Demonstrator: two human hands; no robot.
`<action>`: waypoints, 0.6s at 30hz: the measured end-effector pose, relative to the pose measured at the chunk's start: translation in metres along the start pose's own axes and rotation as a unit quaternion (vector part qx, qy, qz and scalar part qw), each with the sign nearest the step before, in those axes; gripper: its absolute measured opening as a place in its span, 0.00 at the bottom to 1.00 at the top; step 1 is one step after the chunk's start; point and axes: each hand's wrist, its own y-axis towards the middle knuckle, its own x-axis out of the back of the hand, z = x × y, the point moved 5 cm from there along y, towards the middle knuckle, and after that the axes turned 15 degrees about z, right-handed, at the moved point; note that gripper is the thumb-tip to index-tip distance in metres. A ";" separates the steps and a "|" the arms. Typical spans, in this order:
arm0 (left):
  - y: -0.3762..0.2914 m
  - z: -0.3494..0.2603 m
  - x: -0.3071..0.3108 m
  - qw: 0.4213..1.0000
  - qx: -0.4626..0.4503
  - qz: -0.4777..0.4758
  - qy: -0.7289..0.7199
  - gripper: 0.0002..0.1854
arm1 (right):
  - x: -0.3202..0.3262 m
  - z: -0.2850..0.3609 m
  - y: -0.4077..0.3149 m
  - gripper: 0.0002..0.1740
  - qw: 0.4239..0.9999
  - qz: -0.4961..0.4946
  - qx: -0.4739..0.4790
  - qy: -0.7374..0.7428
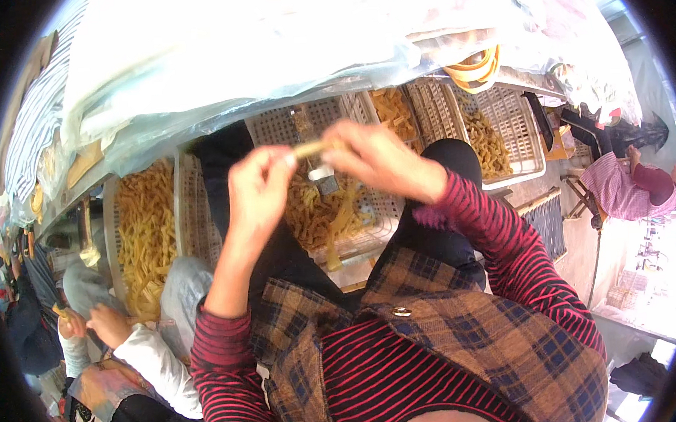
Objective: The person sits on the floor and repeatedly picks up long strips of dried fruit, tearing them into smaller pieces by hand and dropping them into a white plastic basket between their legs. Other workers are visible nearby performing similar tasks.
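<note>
My left hand point(258, 186) pinches one end of a short yellowish strip point(308, 150) between thumb and fingers. The fingers of my right hand point(375, 158), blurred by motion, close around its other end. Both hands are above a pale plastic basket point(392, 217) between my knees. In that basket lies a heap of yellow-brown strips point(316, 223), some hanging over its near rim. Under the held strip is a small fixture with a white part point(320, 173) and a grey square block point(328, 185); what it is I cannot tell.
Beyond my hands stretches a worktop covered with clear plastic sheeting point(242, 96). A yellow-orange coil of bands point(476, 72) hangs at its edge. More baskets of strips stand left point(179, 218) and right point(530, 146). Co-workers sit at left point(152, 355) and far right point(634, 187).
</note>
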 end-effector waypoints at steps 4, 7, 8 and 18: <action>0.024 0.041 -0.007 1.000 0.025 -0.013 -0.009 0.09 | 0.000 -0.022 0.013 0.18 0.996 0.060 -0.041 -0.053; -0.004 0.073 -0.029 0.993 0.089 0.011 -0.077 0.13 | -0.005 -0.030 -0.015 0.19 0.995 0.054 -0.069 0.050; -0.014 0.068 -0.028 0.992 -0.020 -0.062 0.108 0.15 | -0.002 -0.029 -0.023 0.20 0.994 0.030 -0.059 0.090; -0.070 0.013 -0.110 0.785 0.233 0.118 -0.562 0.19 | -0.033 0.079 -0.084 0.11 0.977 -0.067 0.147 0.139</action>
